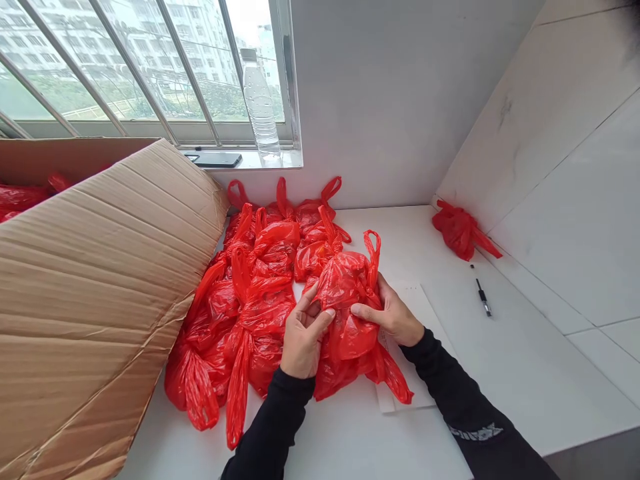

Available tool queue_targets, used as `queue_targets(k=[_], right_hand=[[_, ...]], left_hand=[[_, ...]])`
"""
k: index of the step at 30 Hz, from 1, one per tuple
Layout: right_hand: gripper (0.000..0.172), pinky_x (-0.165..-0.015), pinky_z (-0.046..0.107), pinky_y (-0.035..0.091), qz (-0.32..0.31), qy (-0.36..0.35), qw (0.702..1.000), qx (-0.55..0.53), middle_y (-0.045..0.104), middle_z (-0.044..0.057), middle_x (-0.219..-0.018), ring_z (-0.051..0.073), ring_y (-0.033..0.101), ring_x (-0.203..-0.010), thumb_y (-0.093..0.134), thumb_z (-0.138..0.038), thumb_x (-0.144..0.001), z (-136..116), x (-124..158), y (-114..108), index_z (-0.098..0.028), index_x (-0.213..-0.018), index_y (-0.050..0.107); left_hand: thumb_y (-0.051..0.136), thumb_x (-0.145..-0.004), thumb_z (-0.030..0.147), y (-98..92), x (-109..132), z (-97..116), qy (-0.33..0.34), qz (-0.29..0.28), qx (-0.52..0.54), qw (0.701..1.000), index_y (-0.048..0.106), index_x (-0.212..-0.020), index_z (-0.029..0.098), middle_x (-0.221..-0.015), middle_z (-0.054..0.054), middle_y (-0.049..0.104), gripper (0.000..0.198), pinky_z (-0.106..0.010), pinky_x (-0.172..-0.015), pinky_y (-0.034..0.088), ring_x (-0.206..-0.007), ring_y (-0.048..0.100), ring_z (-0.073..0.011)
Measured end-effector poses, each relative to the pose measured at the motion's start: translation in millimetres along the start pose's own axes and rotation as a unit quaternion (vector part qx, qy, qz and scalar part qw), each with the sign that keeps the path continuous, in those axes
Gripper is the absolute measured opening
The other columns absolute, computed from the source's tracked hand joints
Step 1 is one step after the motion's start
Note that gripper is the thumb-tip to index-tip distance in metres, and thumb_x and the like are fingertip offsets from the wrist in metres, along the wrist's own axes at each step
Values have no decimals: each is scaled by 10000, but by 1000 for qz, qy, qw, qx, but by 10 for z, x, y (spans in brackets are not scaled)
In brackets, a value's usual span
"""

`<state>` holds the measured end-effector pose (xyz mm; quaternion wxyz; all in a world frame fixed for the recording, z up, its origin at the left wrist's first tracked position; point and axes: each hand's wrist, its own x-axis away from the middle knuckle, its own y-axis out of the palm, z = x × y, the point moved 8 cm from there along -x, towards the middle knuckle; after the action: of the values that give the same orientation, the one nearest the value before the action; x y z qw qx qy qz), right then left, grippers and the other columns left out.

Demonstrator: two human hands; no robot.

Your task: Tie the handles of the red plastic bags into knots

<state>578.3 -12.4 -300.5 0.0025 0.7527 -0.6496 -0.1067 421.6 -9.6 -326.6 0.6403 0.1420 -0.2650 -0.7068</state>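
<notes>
Brown corrugated cardboard makes up the big open box (115, 280) on the left, red plastic showing inside it. Next along, a crowd of knotted, thin red plastic bags (265, 307) packs the white counter (355, 443), loops and tails poking every which way, and a clear plastic bottle (263, 110) stands on the window sill behind.

Now the left hand (303, 337), thumb and fingers pinching the near left side of a rounded, glossy red plastic bag (345, 277)! That's the one being handled, right at the front edge of the crowd, above another red bundle. Its handle loop points away from the person, up at the right; the body looks fairly round, its slightly longer axis running from the person towards the wall. Soft, crinkly, probably light and a touch slippery, the thin film likely easy to tear, so the gathered knot or the full body looks the surest hold.

And the right hand (395, 319) grips the other flank, thumb across the front, fingers mostly hidden. Just beyond, white paper (425, 393); far right, a lone knotted red bag (456, 230) and a black pen (482, 297).
</notes>
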Motion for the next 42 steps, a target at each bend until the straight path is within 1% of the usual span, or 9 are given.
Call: queue_targets(k=[7,12,18,21,24,28,32,38,42], right_hand=[[589,-1037,392,487,3,-13,1000,7,608,54,-1299,246,594,-1192,746,-312,-800,-38,1,7,-268,-1318,471],[533,-1047,399,473,46,-45,996,55,605,49,-1291,243,590,-1183,720,-326,-822,-59,7,-34,-273,-1298,487],[570,-1054,435,466,111,-62,986,111,613,56,-1297,262,598,-1173,717,-321,-811,-95,7,-56,-277,-1327,480],[551,-1056,455,464,108,-62,978,167,635,47,-1274,267,617,-1155,689,-293,-828,-194,22,68,-302,-1336,476],[678,-1131,493,392,94,-76,960,253,535,48,-1433,287,517,-1316,665,-256,-832,-333,104,290,-340,-1445,389],[870,-1189,529,312,8,-92,946,312,356,48,-1587,299,326,-1467,656,-283,-851,-402,320,722,-365,-1565,166],[837,-1177,527,346,-73,-108,938,320,396,54,-1568,301,366,-1448,610,-291,-897,-427,587,1044,-350,-1578,127],[713,-1148,504,396,-60,-113,936,327,467,72,-1518,295,455,-1388,545,-256,-928,-507,824,1085,-309,-1565,229],[691,-1074,488,475,-41,-79,926,367,553,129,-1421,298,545,-1301,536,-257,-930,-430,918,1099,-247,-1558,249]], left_hand=[[819,-704,245,65,23,-5,1,-29,1,1000,580,-1344,240,-1203,-96,715,683,-391,-954,540,-1133,663,-283],[770,-752,286,-33,27,-3,4,16,-61,998,566,-1369,276,-1319,-103,640,649,-365,-959,520,-1263,570,-291],[717,-818,295,20,106,124,113,-22,-135,984,612,-1317,296,-1478,-60,524,510,-405,-1166,324,-1421,403,-268],[669,-867,331,102,246,203,155,-30,-206,966,600,-1341,309,-1528,-35,469,479,-426,-1224,198,-1482,290,-259],[621,-908,374,173,372,223,156,-45,-236,958,566,-1378,326,-1574,-17,403,476,-431,-1239,142,-1514,203,-240],[649,-889,406,61,401,195,102,-25,-124,987,494,-1431,332,-1587,-21,380,569,-409,-1219,227,-1502,245,-237],[728,-812,339,-239,412,276,72,52,-16,996,644,-1244,239,-1393,-76,603,451,-371,-1165,342,-1412,425,-251],[736,-793,377,-240,649,272,-18,18,75,997,675,-1164,204,-1163,-111,719,414,-390,-1016,503,-1195,625,-270],[818,-700,190,-287,779,211,-25,89,42,995,717,-1006,199,-1057,-75,747,323,-328,-1024,485,-1198,620,-257]])
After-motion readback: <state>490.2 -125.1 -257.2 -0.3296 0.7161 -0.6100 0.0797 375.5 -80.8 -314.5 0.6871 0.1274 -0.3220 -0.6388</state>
